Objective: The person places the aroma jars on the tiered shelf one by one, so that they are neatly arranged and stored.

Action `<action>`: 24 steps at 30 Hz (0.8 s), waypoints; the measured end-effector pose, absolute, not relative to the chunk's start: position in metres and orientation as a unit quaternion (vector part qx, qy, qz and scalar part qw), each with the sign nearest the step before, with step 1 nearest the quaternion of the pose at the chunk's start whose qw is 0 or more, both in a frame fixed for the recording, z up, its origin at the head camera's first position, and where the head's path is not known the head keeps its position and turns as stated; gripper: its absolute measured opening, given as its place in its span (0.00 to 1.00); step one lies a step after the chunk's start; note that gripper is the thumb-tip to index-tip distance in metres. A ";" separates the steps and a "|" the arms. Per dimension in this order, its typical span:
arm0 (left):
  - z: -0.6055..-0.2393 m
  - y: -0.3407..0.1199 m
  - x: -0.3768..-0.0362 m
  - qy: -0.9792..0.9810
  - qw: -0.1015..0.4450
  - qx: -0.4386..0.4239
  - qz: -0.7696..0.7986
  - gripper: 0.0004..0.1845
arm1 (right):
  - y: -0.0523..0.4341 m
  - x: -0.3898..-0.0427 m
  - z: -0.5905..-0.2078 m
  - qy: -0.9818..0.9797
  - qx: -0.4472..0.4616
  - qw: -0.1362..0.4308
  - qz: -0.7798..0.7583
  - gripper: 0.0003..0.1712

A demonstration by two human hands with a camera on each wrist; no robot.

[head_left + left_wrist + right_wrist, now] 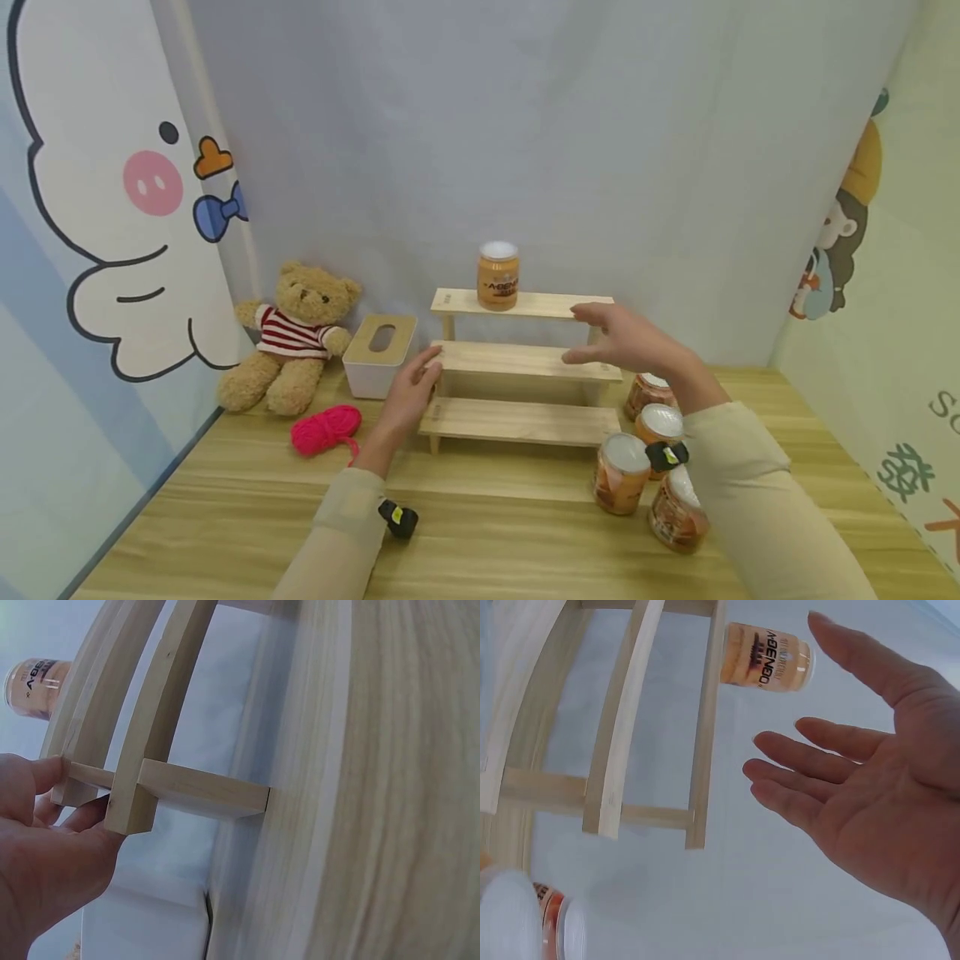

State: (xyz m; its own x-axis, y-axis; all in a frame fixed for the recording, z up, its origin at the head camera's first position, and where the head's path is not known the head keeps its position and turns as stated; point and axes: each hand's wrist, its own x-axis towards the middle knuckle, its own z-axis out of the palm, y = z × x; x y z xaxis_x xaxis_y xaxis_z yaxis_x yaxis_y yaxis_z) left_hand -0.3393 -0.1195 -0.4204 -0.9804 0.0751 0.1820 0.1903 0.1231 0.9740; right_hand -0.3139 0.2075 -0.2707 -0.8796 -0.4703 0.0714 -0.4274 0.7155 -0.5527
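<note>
my left hand (408, 396) steadies the stiff, light wooden step shelf (522, 360) at its left end; right hand (622, 340) hovers wide, empty.

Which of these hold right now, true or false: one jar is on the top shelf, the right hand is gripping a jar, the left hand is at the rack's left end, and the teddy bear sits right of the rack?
1. One jar stands on the top step of the wooden rack. True.
2. The right hand grips a jar. False: its fingers are straight and hold nothing.
3. The left hand touches the rack's left end. True.
4. The teddy bear sits right of the rack. False: it sits to the left, beside the tissue box.
</note>
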 end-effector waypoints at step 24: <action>-0.421 -0.120 -0.338 -0.729 0.053 -0.100 -0.675 0.24 | 0.319 -0.241 -0.349 0.813 -0.355 0.149 -0.437 0.26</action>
State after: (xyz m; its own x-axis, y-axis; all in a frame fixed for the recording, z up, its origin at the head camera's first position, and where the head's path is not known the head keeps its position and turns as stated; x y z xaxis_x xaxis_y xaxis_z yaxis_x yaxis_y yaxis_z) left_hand -0.3384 -0.1204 -0.4207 -0.9746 0.0742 0.2115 0.2166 0.0687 0.9738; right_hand -0.2412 0.3191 -0.3489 -0.7037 -0.7072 0.0683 -0.4477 0.3667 -0.8156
